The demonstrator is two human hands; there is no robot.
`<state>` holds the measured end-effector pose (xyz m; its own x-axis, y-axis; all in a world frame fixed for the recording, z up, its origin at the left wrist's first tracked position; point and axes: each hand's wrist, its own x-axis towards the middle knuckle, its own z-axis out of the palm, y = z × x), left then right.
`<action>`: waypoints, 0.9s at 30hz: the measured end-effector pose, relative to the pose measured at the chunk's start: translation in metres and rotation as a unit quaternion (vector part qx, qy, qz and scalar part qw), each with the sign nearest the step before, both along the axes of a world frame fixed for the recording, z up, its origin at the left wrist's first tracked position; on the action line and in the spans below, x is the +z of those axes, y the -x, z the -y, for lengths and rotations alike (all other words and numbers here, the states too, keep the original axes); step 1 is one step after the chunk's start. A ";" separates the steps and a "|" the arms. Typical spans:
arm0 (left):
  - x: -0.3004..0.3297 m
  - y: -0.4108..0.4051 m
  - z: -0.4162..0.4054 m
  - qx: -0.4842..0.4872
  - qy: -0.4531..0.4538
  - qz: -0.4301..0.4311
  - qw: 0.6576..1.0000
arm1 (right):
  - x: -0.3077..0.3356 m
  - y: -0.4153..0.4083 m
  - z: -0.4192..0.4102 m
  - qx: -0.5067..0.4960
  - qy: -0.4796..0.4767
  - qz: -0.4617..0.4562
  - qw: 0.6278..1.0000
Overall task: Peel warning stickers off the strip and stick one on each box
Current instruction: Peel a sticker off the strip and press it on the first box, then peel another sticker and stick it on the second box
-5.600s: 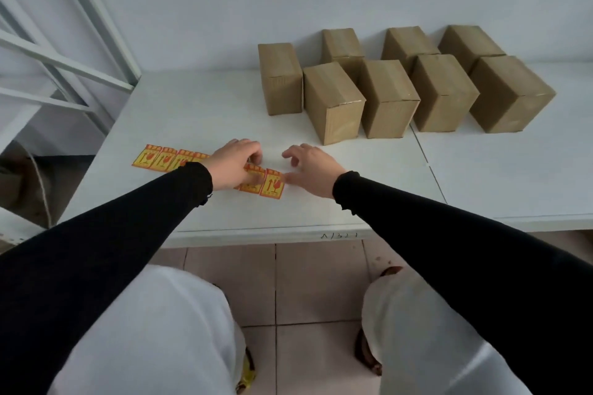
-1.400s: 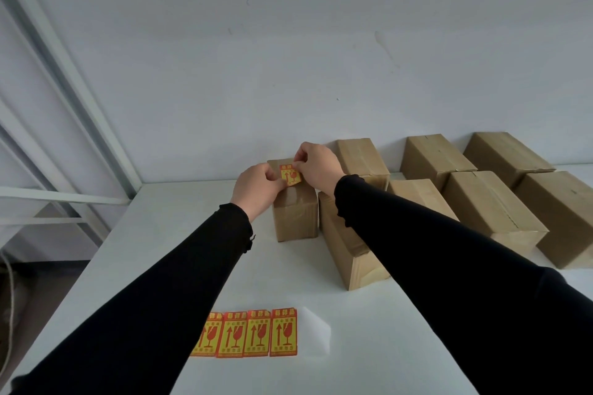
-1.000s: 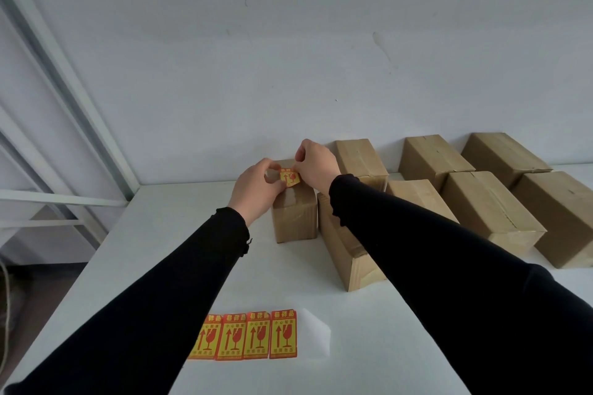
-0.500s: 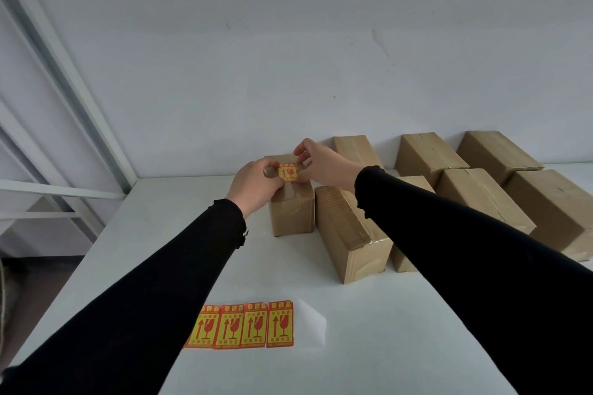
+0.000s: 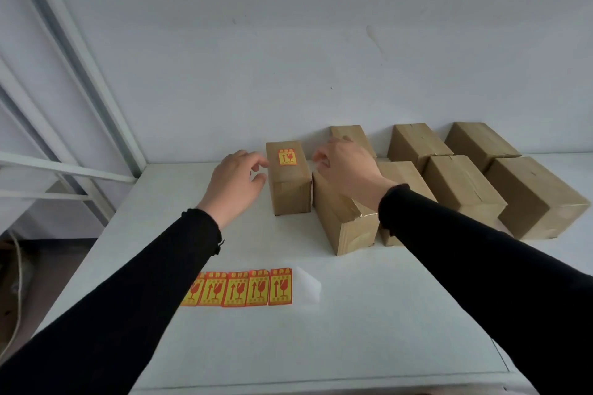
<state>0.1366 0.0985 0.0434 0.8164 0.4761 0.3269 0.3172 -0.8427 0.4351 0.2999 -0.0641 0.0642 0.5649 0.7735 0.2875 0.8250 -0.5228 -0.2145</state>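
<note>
A yellow-and-red warning sticker (image 5: 287, 157) lies flat on top of the leftmost cardboard box (image 5: 290, 192). My left hand (image 5: 236, 184) hovers just left of that box, fingers relaxed, holding nothing. My right hand (image 5: 348, 165) floats to the box's right, above a second box (image 5: 341, 223), fingers loosely curled and empty. A strip of stickers (image 5: 244, 288) lies on the white table (image 5: 369, 314) near me, partly under my left sleeve, with a bare piece of white backing (image 5: 308, 287) at its right end.
Several more brown boxes stand in two rows to the right, such as one at the far right (image 5: 534, 197) and one against the wall (image 5: 417, 141). A white metal frame (image 5: 73, 80) rises at the left beside the table's edge.
Both hands have let go of the sticker and drawn apart to either side of the leftmost box. The sticker now lies flat on the box top.
</note>
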 end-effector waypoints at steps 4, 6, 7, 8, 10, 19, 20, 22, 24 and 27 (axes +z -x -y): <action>0.003 0.045 0.024 -0.024 -0.017 -0.007 1.000 | -0.004 0.042 0.040 0.025 -0.044 0.015 0.999; 0.000 0.065 0.037 -0.028 -0.016 -0.015 0.999 | -0.009 0.064 0.055 0.025 -0.051 -0.012 0.998; -0.003 0.074 0.042 -0.029 -0.014 -0.020 0.999 | -0.014 0.074 0.061 0.022 -0.049 -0.031 0.998; -0.008 0.081 0.047 -0.029 -0.010 -0.027 0.999 | -0.020 0.084 0.066 0.019 -0.046 -0.050 0.998; -0.019 0.095 0.056 -0.029 0.005 -0.045 0.999 | -0.032 0.103 0.074 0.019 -0.043 -0.087 0.995; -0.075 0.109 0.073 -0.020 0.072 -0.169 0.983 | -0.088 0.154 0.073 -0.001 -0.013 -0.148 0.989; -0.079 0.108 0.074 -0.025 0.069 -0.182 0.981 | -0.092 0.155 0.071 -0.009 -0.008 -0.147 0.989; -0.083 0.103 0.075 -0.039 0.036 -0.211 0.976 | -0.100 0.157 0.068 -0.018 0.009 -0.141 0.990; -0.085 0.098 0.075 -0.048 0.004 -0.226 0.973 | -0.106 0.158 0.065 -0.020 0.028 -0.139 0.990; -0.083 0.092 0.073 -0.046 0.005 -0.238 0.970 | -0.112 0.157 0.064 -0.024 0.042 -0.143 0.989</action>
<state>0.0450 0.0250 -0.0399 0.9132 0.3944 -0.1024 0.4071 -0.8736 0.2664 0.1425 -0.1277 -0.0477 0.6500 0.7585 0.0467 0.7107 -0.5851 -0.3906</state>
